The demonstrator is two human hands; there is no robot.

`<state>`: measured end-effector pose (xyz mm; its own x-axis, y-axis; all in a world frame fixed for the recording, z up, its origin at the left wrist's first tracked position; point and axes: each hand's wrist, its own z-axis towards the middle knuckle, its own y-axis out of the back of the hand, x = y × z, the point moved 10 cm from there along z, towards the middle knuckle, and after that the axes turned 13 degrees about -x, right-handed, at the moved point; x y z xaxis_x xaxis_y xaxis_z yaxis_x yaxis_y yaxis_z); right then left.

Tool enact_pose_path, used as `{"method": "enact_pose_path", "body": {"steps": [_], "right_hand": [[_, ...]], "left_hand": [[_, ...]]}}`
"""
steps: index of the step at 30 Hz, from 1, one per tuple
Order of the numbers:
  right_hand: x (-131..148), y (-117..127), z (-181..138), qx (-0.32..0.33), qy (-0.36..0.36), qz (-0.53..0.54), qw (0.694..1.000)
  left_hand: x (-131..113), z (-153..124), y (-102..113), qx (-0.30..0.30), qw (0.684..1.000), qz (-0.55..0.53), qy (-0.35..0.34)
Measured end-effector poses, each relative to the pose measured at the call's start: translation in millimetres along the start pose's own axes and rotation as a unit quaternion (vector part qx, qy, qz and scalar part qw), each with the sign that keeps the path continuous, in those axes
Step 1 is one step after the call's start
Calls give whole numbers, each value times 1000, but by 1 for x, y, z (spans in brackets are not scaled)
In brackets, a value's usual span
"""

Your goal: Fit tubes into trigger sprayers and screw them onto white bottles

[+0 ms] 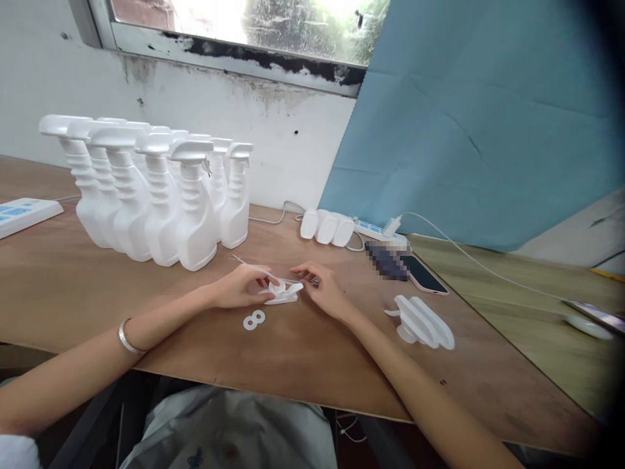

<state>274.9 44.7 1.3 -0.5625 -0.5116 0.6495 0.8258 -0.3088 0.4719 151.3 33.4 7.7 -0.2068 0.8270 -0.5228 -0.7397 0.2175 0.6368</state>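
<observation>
Above the brown tabletop, my left hand (pixel 241 285) is closed on a white spray trigger head (pixel 286 291), with a thin white tube (pixel 254 266) extending from it up and to the left. Just right of the trigger head is my right hand (pixel 323 286), its fingers bent and drawn together. Something small and greyish shows at those fingers, too small to name. Two flat white ring washers (pixel 254 319) lie on the table below my left hand, edges touching. Farther right, white plastic sprayer shrouds (pixel 424 321) rest side by side with a smaller white part.
Several white spray bottles (pixel 195 221) stand grouped at the back left. Three small white containers (pixel 326 227) lie near the wall. A power strip (pixel 381 233), a phone (pixel 424 273) and a pixelated item are at the back right. Another power strip (pixel 29 213) sits far left.
</observation>
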Motion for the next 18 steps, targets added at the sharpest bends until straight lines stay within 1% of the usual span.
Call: {"method": "enact_pose_path", "body": {"steps": [2,6,9,11,14,16,18], "right_hand": [[8,-5,-2,28,42,-49,998],[15,-3,-4,53,78,-111,989],[15,-9,-7,93,115,-165,975],[11,-12,-8,100,128,-194,968],[4,-7,-4,68,110,-202,971],[2,5,1,19,83,-197,977],[2,20,5,-40,41,-170,984]], "left_hand": [[1,0,0,-1,1000,0,-3],[5,0,0,-2,1000,-4,7],[3,0,1,2,1000,-17,11],[1,0,1,7,1000,-19,10],[0,1,1,12,1000,-11,13],[0,1,1,6,1000,-10,12],[0,1,2,-1,1000,-14,13]]}}
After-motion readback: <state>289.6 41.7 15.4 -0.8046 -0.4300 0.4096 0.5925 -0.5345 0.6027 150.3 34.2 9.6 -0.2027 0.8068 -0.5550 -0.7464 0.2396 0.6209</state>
